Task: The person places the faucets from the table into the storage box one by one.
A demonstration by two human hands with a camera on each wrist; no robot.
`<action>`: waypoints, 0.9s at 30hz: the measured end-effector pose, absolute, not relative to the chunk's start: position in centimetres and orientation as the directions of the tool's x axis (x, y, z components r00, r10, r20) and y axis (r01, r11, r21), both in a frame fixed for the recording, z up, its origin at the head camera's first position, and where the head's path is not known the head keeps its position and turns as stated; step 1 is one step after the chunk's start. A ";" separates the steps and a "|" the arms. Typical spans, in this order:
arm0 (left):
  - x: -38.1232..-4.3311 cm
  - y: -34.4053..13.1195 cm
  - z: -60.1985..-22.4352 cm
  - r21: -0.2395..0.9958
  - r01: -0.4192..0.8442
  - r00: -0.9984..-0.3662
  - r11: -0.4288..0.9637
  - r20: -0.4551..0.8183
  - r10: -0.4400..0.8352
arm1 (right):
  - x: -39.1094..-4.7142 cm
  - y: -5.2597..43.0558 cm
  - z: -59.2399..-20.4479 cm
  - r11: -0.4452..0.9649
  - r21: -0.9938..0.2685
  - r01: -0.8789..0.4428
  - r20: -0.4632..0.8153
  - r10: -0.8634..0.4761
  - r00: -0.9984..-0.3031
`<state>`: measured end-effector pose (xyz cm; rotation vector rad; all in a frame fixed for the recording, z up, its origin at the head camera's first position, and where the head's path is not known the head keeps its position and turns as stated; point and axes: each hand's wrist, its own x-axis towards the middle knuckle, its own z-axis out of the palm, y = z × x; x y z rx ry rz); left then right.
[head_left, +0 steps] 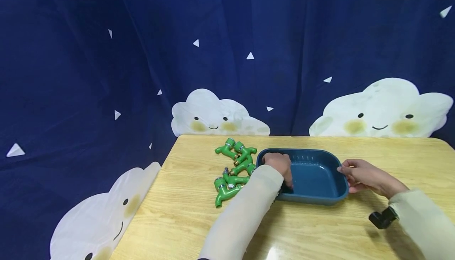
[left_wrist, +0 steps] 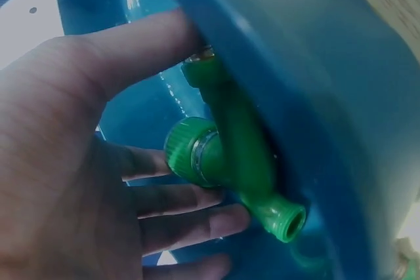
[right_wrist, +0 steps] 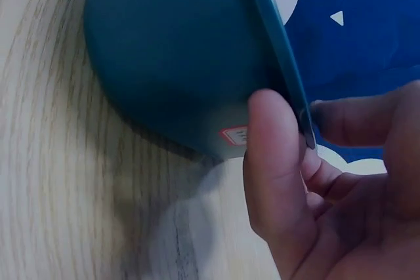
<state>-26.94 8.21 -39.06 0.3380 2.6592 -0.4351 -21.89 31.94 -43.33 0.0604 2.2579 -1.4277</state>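
A dark blue rectangular basin [head_left: 316, 181] sits on the wooden table. My left hand [head_left: 279, 165] reaches down inside its left end. There, in the left wrist view, thumb and fingers hold a green tap [left_wrist: 243, 149] with a ribbed knob, close against the basin wall. The thumb tip is partly hidden at the tap's metal end. My right hand [head_left: 366, 177] pinches the basin's right rim; in the right wrist view the thumb [right_wrist: 272, 129] presses the outer wall beside a small red-edged label [right_wrist: 234, 136], with the fingers on the inner side.
Several green taps lie left of the basin, among them one tap at the front [head_left: 224, 193] and one at the back [head_left: 227, 148]. The wooden table [head_left: 185, 173] reaches back to a dark blue curtain [head_left: 220, 54] printed with clouds and triangles.
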 end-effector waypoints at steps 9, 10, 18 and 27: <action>-26.5 7.8 -39.2 -0.192 0.291 -0.882 0.937 -0.434 0.185 | -21.6 32.4 -43.9 0.384 -0.877 0.290 -0.393 -0.224 -0.892; -26.5 7.8 -39.1 -0.190 0.292 -0.884 0.937 -0.428 0.189 | -21.6 32.5 -43.8 0.375 -0.880 0.291 -0.390 -0.224 -0.893; -26.6 7.1 -38.6 -0.150 0.331 -0.885 0.932 -0.392 0.251 | -21.8 32.6 -43.7 0.353 -0.887 0.297 -0.385 -0.213 -0.898; -27.2 4.8 -38.8 -0.084 0.513 -0.844 0.854 -0.231 0.485 | -21.4 32.2 -44.0 0.352 -0.886 0.302 -0.389 -0.207 -0.898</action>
